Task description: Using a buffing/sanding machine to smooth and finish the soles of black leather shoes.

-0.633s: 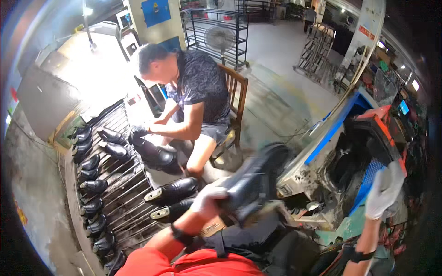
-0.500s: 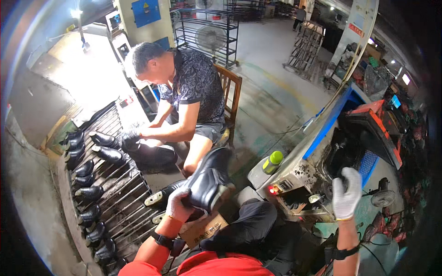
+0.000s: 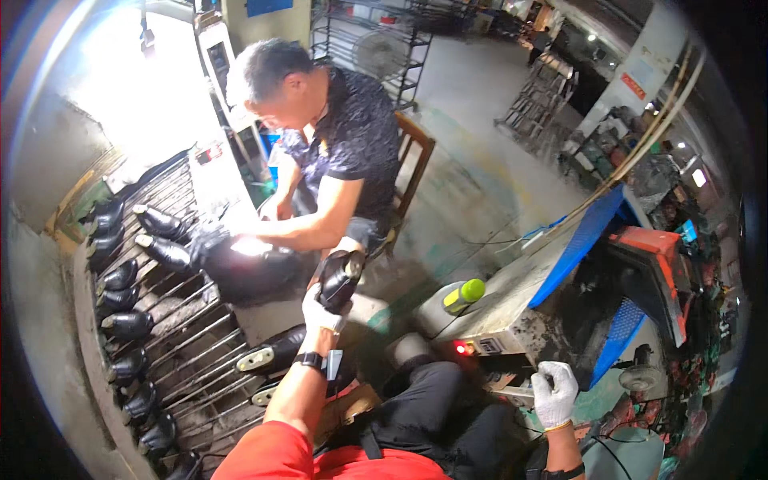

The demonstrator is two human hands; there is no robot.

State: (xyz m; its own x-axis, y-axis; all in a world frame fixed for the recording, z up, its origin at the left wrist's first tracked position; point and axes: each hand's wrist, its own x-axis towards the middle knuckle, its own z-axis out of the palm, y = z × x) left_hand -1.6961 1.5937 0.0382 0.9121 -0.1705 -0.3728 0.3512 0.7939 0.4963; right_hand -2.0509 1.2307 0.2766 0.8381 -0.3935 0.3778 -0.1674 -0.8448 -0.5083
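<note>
I see the left hand [image 3: 322, 312], white-gloved, arm stretched forward, grasping a black shoe [image 3: 340, 283] in the air beside the rack [image 3: 200, 352], near the seated co-worker [image 3: 352, 140]. Right hand [image 3: 554, 392], also gloved, reaches up from lower right, fingers loosely bent, released, near the machine [image 3: 498, 322]; can't tell if they touch. Labels: red sign [image 3: 633, 86] on the pillar [image 3: 654, 58], writing too small to read; blue sign [image 3: 268, 6], cut off by the top edge.

Glossy leather-look shoe [image 3: 338, 286], matt knitted cloth glove [image 3: 555, 395], smooth plastic bottle cap [image 3: 474, 290], wooden chair [image 3: 416, 130]
</note>
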